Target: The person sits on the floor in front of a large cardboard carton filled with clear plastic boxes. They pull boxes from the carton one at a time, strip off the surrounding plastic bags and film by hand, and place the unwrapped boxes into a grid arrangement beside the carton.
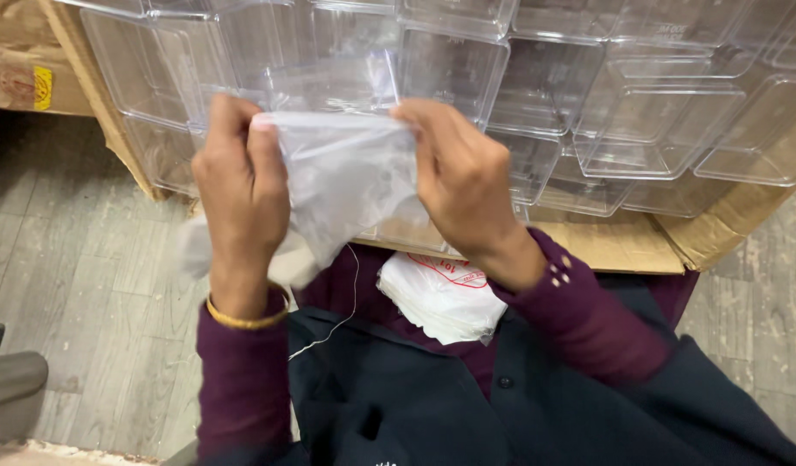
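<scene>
Thin translucent white plastic bag [346, 177]: held up, crumpled and slack. Its top edge is stretched level between the fingers [264, 142] of the left hand and the fingers [415, 116] of the right hand, pinched at both corners. The body hangs below the fingers, narrowing toward the bottom.

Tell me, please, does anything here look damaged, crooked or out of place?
Little stands out. The left hand and right hand both pinch a thin clear plastic bag. The clear plastic boxes lie jumbled at different angles in the cardboard carton, whose flap is creased. A loose white thread hangs over the lap.
</scene>
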Available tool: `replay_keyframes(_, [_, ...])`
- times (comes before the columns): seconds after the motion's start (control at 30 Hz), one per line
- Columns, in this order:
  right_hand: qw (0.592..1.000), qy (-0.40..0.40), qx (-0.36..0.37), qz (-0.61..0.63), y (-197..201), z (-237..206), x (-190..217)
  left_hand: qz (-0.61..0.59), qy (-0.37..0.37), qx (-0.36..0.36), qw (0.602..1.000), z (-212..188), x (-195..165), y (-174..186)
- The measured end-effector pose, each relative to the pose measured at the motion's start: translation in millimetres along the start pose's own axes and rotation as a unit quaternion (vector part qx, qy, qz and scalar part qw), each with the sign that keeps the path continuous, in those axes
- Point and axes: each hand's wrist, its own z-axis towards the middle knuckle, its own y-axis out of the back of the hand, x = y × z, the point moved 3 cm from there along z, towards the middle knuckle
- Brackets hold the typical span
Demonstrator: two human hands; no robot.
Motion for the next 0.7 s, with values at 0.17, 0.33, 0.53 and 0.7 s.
replay_keyframes(0.17, [0.995, -0.058, -0.077, 0.017, 40.8, -28.2, -0.3, -0.165, -0.005, 0.059, 0.984, -25.8, -21.0, -25.4])
replay_keyframes(0.33, [0.979, -0.156, -0.091, 0.098, 65.4, -50.6, -41.7, -0.331, -0.006, 0.067, 0.941, -37.3, -23.6, -93.3])
replay_keyframes(0.53, [0.989, -0.104, -0.108, 0.014, 61.8, -75.1, -58.7, -0.362, 0.174, 0.101, 0.91, -52.4, -9.0, -132.9])
replay_keyframes(0.7, [0.984, -0.103, -0.125, 0.068, 65.6, -68.3, -53.3, -0.474, 0.203, 0.085, 0.852, -50.3, -13.0, -129.8])
